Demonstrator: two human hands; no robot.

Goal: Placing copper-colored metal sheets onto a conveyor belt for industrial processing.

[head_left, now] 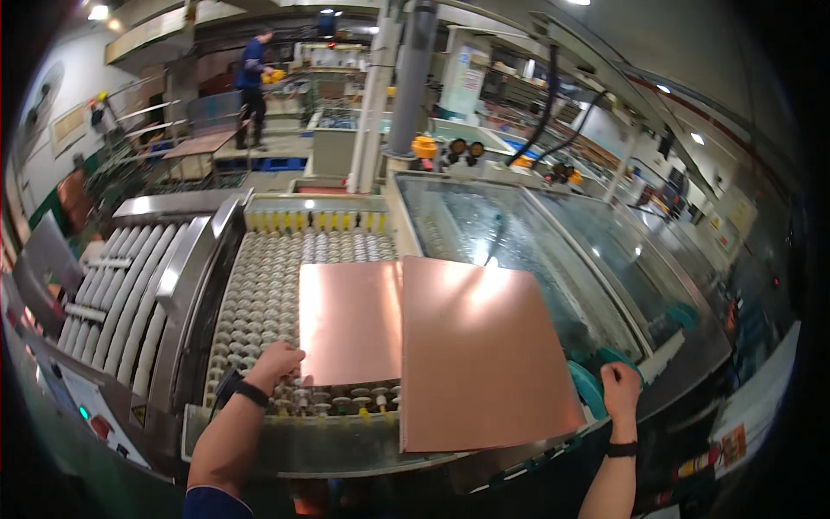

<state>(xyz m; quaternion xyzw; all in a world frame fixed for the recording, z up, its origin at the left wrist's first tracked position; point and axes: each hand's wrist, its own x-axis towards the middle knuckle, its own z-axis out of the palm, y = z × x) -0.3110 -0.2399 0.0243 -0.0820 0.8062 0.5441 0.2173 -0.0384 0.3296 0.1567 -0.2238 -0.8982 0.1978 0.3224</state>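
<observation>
My left hand (275, 368) is closed at the lower left edge of a shiny copper sheet (351, 320), its fingertips meeting the edge. That sheet lies over the rows of white wheel rollers (255, 316) of a conveyor. A larger copper sheet (484, 363) is to its right, overlapping the clear cover and the machine's front edge; what supports it underneath is hidden. My right hand (621, 389) is curled into a fist right of the larger sheet, apart from its edge. Teal rounded parts (588, 389) are beside and behind this fist; whether it grips anything cannot be made out.
Grey rollers (130, 303) in a metal frame stand at left, above a control panel (95, 415) with a green light. Clear covers (467, 221) span the wet machine to the right. Farther back are a grey pipe (410, 86) and a standing person (252, 86) in dark blue.
</observation>
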